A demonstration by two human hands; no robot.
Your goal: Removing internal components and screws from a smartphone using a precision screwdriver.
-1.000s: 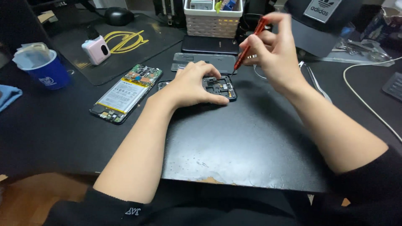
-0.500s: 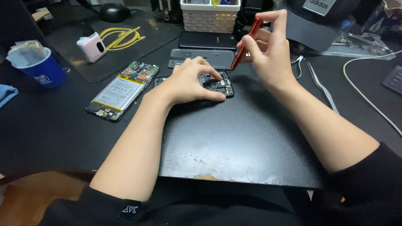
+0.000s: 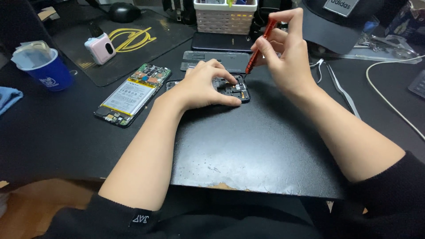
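While both forearms reach forward over the black work mat [image 3: 248, 146] on the dark surface [image 3: 48, 146], the left hand [image 3: 201, 86] lies flat on a small black phone frame part [image 3: 233, 88], its fingers pressing the piece down against the mat. Just right of it, the right hand [image 3: 285, 53] has its grip closed around a thin red screwdriver [image 3: 259, 46], held tilted with the tip pointing down at the frame part's upper right corner; whether the tip touches cannot be told. To the left, an opened smartphone [image 3: 133, 94] lies with its battery and circuit board exposed. Metal tweezers [image 3: 343, 90] rest to the right. Farther off stand a blue cup [image 3: 44, 71], a small pink device [image 3: 101, 48], a woven basket [image 3: 225, 18] and a dark cap [image 3: 336, 22].
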